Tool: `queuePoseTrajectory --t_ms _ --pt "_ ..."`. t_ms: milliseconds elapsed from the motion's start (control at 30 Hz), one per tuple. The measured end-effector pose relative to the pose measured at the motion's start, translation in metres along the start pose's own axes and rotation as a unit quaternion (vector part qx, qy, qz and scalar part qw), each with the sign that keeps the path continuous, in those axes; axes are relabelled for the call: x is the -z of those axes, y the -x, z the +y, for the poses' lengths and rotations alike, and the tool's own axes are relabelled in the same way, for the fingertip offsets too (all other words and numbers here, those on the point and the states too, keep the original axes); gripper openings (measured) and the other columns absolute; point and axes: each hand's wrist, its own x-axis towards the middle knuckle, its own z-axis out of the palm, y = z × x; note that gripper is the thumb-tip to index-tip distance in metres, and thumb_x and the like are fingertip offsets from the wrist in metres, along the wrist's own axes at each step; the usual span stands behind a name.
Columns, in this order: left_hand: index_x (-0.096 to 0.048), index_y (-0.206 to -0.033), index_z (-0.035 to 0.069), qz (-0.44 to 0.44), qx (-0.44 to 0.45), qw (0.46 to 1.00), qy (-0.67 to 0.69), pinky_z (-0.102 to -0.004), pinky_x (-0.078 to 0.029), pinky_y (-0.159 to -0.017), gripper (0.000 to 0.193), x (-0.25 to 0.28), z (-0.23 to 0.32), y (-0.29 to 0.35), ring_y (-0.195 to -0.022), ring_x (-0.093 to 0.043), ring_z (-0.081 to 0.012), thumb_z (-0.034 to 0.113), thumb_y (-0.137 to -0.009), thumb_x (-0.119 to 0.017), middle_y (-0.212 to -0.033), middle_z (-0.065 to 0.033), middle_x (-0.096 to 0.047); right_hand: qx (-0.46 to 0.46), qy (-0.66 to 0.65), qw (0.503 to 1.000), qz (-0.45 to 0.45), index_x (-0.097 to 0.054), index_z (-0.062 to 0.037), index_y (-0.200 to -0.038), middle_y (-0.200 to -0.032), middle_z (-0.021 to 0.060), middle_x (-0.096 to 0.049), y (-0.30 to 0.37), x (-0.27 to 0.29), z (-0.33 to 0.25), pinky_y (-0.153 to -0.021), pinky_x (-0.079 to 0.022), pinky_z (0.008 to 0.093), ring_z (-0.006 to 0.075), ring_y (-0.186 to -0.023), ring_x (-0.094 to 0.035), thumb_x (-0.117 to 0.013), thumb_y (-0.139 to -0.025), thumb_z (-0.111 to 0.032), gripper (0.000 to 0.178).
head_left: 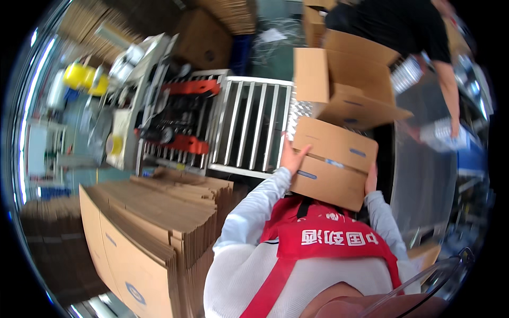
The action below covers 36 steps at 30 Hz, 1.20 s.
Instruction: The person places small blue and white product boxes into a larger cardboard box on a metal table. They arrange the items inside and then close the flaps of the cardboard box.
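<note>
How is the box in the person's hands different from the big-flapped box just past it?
The held box has its upward face shut; the open box has its flaps spread wide. The held box sits between the left hand and right hand; the open box has neither on it. Both are brown cardboard with dark marks.

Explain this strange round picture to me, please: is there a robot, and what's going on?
No robot here, just a person's bare hands. A wide fisheye camera on their head looks down, so straight edges bend near the rim. The left hand and right hand hold a brown cardboard box between them, before a red apron. Beyond it stands an open carton; leftward are metal bars and stacked flat cardboard. Another person's arm shows upper right.
</note>
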Motion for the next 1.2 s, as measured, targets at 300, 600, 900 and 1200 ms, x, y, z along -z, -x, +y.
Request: queuePoseTrajectory --t_ms 300,600,900,1200 --pt "-0.031 -0.144 0.000 0.192 -0.226 0.895 -0.334 -0.0488 -0.016 -0.116 0.069 0.184 -0.031 -0.129 -0.144 -0.019 -0.0341 0.032 -0.090 -0.059 -0.152 -0.0213 -0.027 -0.011 0.064 0.997 0.050 -0.042 0.0079 -0.132 -0.131 0.0236 -0.050 -0.010 -0.273 0.062 -0.100 -0.039 0.0385 0.0307 -0.117 -0.050 -0.034 -0.101 -0.050 0.066" --pt "-0.029 -0.145 -0.001 0.212 -0.159 0.889 -0.373 -0.0487 -0.012 -0.117 0.065 0.286 -0.108 -0.179 -0.143 -0.020 -0.0341 0.030 -0.092 -0.048 -0.151 -0.0202 -0.029 0.171 0.234 0.957 -0.007 -0.035 0.0008 -0.140 -0.130 0.0288 -0.045 -0.072 -0.567 0.014 -0.100 -0.039 0.0447 0.0431 -0.120 -0.046 -0.039 -0.102 -0.034 0.052" --pt "-0.041 -0.139 -0.001 0.270 -0.105 0.881 -0.375 -0.0484 -0.020 -0.115 0.057 0.380 -0.152 -0.211 -0.137 -0.029 -0.0366 0.033 -0.094 -0.049 -0.146 -0.0211 -0.036 0.135 0.308 0.929 -0.151 -0.042 -0.0012 -0.134 -0.123 0.0260 -0.049 -0.046 -0.655 -0.002 -0.095 -0.042 0.0479 0.0423 -0.112 -0.052 -0.042 -0.100 -0.039 0.051" --pt "-0.036 -0.140 0.001 0.197 -0.219 0.941 -0.170 -0.0594 -0.011 -0.113 0.064 0.109 -0.066 -0.091 -0.140 -0.018 -0.0457 0.023 -0.085 -0.061 -0.149 -0.0277 -0.025 0.049 0.493 0.675 -0.546 -0.062 -0.0054 -0.113 -0.101 0.0234 -0.064 0.041 -0.188 0.155 -0.078 -0.051 0.0449 0.0377 -0.092 -0.063 -0.054 -0.093 -0.031 0.033"
